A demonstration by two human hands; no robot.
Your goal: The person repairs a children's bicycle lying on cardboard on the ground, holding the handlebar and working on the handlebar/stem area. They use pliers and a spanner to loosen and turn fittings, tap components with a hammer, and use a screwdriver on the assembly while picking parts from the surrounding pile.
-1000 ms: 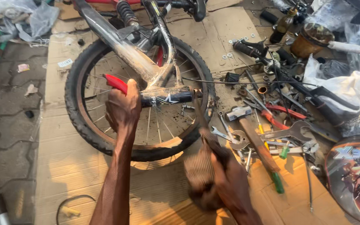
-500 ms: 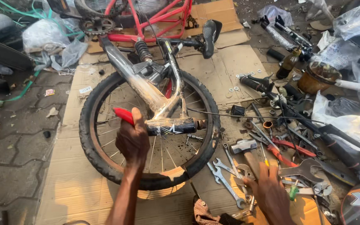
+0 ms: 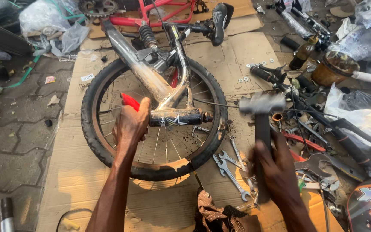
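- A brown bottle (image 3: 302, 53) stands top right, beside a round brown tin (image 3: 334, 68).
- Our left hand (image 3: 130, 124) wraps a red-handled tool (image 3: 130, 102) at the wheel (image 3: 153, 118).
- Our right hand (image 3: 275, 165) grips the hammer (image 3: 261, 129), raised over spanners (image 3: 232, 167).

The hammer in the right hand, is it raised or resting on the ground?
Raised. The right hand grips the hammer by its handle, its head up in the air beside the wheel.

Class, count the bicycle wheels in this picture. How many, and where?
1: the black-tyred spoked bicycle wheel lies flat on the brown cardboard sheet, beneath the left hand. Others may be hidden beyond the frame.
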